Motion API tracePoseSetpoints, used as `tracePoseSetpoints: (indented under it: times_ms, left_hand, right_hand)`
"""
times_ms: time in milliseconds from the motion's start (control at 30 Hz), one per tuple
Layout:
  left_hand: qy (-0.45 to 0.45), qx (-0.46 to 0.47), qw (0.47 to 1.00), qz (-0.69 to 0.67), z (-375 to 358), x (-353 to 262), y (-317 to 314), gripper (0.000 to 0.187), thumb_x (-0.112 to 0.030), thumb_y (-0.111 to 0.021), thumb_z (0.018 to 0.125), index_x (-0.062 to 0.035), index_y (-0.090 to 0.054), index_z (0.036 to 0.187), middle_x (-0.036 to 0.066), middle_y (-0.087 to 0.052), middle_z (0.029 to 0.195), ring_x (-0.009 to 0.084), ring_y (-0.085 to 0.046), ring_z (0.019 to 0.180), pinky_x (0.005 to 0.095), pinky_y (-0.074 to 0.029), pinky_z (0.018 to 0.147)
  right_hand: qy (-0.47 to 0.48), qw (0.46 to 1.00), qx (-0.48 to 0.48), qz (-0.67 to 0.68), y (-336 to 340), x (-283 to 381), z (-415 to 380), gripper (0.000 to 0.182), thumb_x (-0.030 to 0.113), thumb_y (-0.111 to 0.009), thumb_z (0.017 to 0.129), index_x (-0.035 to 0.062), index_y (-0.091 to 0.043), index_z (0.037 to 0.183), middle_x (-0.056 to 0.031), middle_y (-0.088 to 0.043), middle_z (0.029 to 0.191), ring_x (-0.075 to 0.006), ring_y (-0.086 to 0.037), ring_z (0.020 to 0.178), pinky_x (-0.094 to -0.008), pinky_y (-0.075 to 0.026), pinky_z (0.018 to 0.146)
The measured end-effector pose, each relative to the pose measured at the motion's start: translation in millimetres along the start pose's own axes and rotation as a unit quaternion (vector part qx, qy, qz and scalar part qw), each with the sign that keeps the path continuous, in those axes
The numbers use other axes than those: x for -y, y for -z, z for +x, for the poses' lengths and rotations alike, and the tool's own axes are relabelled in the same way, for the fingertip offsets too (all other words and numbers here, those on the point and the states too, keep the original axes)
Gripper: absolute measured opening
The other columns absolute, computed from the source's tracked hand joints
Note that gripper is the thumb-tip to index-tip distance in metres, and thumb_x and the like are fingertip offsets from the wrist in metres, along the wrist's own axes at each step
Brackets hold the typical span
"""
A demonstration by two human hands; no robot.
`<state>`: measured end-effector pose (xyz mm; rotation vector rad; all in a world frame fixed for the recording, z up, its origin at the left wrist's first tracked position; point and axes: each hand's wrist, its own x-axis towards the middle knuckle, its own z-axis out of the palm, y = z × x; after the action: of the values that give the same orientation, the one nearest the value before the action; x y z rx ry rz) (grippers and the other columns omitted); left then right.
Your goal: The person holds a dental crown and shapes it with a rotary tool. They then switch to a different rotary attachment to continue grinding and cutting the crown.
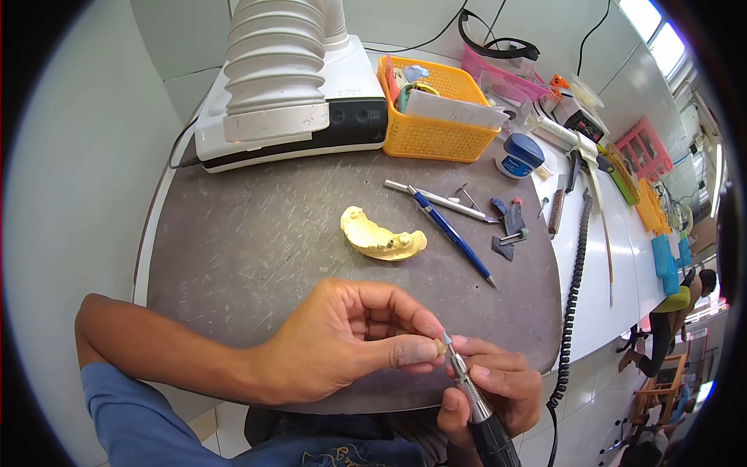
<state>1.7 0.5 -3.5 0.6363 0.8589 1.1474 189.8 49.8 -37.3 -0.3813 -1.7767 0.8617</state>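
Note:
My right hand [510, 381] is wrapped around a rotary handpiece [471, 391] with a silver neck and black body. A small pale green-grey pointed grinding tip [447, 339] sticks out of its end. Between the thumb and index finger of my left hand [331, 342] is a tiny yellowish piece [440, 348], mostly covered by the fingertips, right at the grinding tip. Both hands meet near the front edge of the grey mat. Beyond them lies a yellow dental cast [383, 240], curved like part of a jaw.
A blue mechanical pencil [455, 240], a white-handled tool [436, 199] and dark scraps [510, 218] lie right of the cast. Behind stand a ribbed suction hose [276, 62], an orange basket [436, 136] and a blue-lidded jar [519, 156]. A coiled cord [574, 296] hangs at right.

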Motion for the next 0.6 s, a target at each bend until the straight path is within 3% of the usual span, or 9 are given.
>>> tracePoseSetpoints:
  times_ms: [400,600]
  left_hand:
    - [0.005,-0.006,1.000,0.003,-0.3,-0.2,-0.6,0.012,0.001,-0.061,0.087,0.0047,-0.060,0.099,0.017,-0.065,0.103,0.0180,-0.064,0.096,0.0295,-0.056,0.086]
    - [0.002,0.003,1.000,0.000,0.0,0.7,0.4,0.012,0.002,-0.061,0.087,0.0046,-0.060,0.099,0.017,-0.064,0.104,0.0184,-0.064,0.097,0.0295,-0.056,0.086]
  right_hand:
    - [0.008,0.999,0.040,-0.015,3.1,1.7,2.5,0.034,0.001,-0.077,0.069,0.0003,-0.055,0.094,-0.0152,-0.065,0.077,-0.0328,-0.069,0.083,-0.0372,-0.060,0.070]
    - [-0.011,1.000,-0.016,-0.005,-0.9,0.9,-0.2,0.033,0.003,-0.079,0.068,0.0006,-0.056,0.091,-0.0143,-0.064,0.075,-0.0324,-0.069,0.081,-0.0377,-0.060,0.070]
